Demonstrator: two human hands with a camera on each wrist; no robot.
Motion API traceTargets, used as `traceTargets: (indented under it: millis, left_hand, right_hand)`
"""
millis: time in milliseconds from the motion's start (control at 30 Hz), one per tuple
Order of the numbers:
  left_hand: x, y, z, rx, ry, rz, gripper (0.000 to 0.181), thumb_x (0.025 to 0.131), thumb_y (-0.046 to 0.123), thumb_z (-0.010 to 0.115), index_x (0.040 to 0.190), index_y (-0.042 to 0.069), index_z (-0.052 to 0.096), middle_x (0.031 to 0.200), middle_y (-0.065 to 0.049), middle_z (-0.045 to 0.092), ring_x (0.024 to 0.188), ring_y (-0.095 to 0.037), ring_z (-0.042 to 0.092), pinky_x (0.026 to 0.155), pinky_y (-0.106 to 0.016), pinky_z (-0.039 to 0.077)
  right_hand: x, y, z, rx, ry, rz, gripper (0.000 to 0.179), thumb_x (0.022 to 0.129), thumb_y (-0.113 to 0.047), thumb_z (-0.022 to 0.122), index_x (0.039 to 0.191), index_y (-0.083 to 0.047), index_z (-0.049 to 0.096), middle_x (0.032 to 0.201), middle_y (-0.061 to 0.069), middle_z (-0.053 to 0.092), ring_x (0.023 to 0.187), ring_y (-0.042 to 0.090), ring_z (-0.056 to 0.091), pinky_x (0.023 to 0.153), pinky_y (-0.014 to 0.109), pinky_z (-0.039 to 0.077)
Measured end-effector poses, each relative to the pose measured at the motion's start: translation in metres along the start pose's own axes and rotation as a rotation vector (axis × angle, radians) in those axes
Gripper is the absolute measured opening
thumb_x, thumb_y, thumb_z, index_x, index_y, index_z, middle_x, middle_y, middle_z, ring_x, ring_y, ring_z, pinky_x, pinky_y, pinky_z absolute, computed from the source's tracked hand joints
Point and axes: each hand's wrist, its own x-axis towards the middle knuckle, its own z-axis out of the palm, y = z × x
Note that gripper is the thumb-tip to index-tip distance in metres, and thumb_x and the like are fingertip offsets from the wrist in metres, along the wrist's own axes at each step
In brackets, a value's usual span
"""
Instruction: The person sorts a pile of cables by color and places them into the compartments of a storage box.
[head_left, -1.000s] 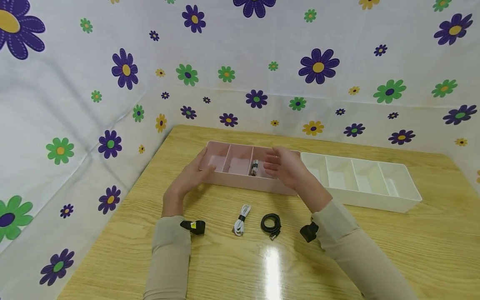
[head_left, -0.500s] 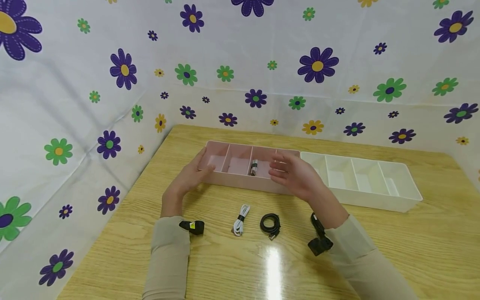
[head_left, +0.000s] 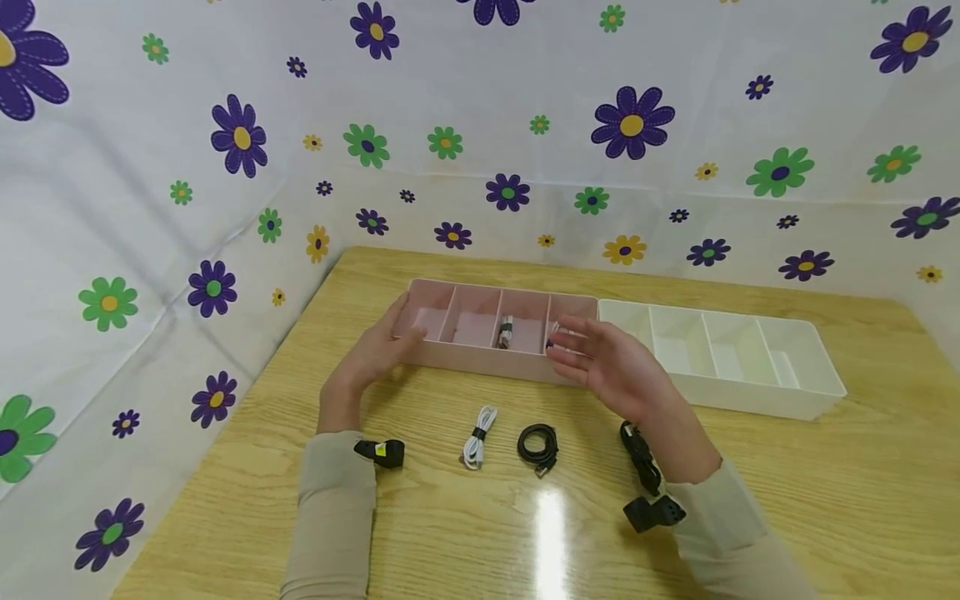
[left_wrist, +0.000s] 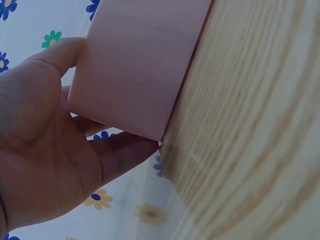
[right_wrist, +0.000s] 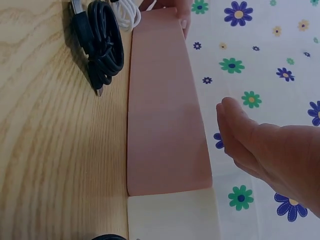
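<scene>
On the near part of the table (head_left: pixel 450 542), a black bundle (head_left: pixel 641 460), a black coil (head_left: pixel 551 450) and a white cable (head_left: pixel 477 437) are lying outside the boxes, apparently outstanding. Beyond, the right hand (head_left: pixel 622 367) is hovering with fingers extended, holding nothing, near the right end of the pink box (head_left: pixel 472 358); the left hand (head_left: pixel 371 354), well apart, is gripping its left end. A banded bundle (head_left: pixel 506 332) is occupying the third compartment, suggesting partial completion; fingers are partly hiding the fourth. Rightward, the white box (head_left: pixel 765 400) is adjoining.
</scene>
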Motion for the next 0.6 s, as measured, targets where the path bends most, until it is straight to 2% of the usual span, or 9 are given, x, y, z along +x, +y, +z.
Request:
traceTargets:
  millis: [67,167,300,433,600]
  left_hand:
    - [0.0,-0.001,0.0,0.01,-0.003,0.005,0.076,0.092,0.061,0.042,0.151,0.038,0.0,0.158,-0.008,0.014,0.143,-0.033,0.016,0.113,-0.055,0.016]
    - [0.0,-0.001,-0.001,0.02,-0.007,0.009,0.075,0.093,0.058,0.042,0.151,0.037,0.0,0.158,-0.008,0.013,0.143,-0.032,0.015,0.113,-0.054,0.016]
    - [0.0,0.0,-0.001,0.033,-0.005,0.011,0.073,0.096,0.052,0.043,0.152,0.035,0.0,0.158,-0.009,0.012,0.143,-0.034,0.014,0.113,-0.055,0.015]
    - [-0.001,0.001,0.0,0.046,0.003,0.003,0.072,0.097,0.051,0.042,0.152,0.034,-0.001,0.158,-0.01,0.011,0.142,-0.036,0.014,0.113,-0.056,0.015]
    - [-0.001,0.002,0.001,0.057,0.009,-0.003,0.073,0.096,0.052,0.042,0.152,0.035,-0.001,0.158,-0.01,0.011,0.143,-0.036,0.013,0.113,-0.056,0.015]
  right_hand:
    - [-0.003,0.002,-0.002,0.007,-0.017,-0.006,0.051,0.106,-0.027,0.02,0.15,-0.002,0.015,0.152,0.021,0.018,0.136,0.038,0.028,0.107,0.036,0.037]
    - [-0.007,0.004,-0.004,0.001,-0.031,-0.02,0.051,0.106,-0.027,0.019,0.149,-0.001,0.017,0.151,0.021,0.02,0.133,0.036,0.033,0.107,0.036,0.037]
    - [-0.01,0.008,-0.008,0.012,-0.044,-0.043,0.048,0.106,-0.028,0.022,0.145,-0.001,0.026,0.139,0.017,0.035,0.125,0.031,0.045,0.106,0.037,0.038]
    - [-0.014,0.01,-0.012,0.045,-0.063,-0.06,0.042,0.106,-0.028,0.024,0.139,-0.003,0.034,0.128,0.012,0.045,0.121,0.029,0.049,0.105,0.038,0.039]
    - [-0.015,0.012,-0.017,0.055,-0.071,-0.064,0.04,0.106,-0.028,0.026,0.136,-0.007,0.039,0.13,0.011,0.045,0.121,0.028,0.05,0.104,0.037,0.04]
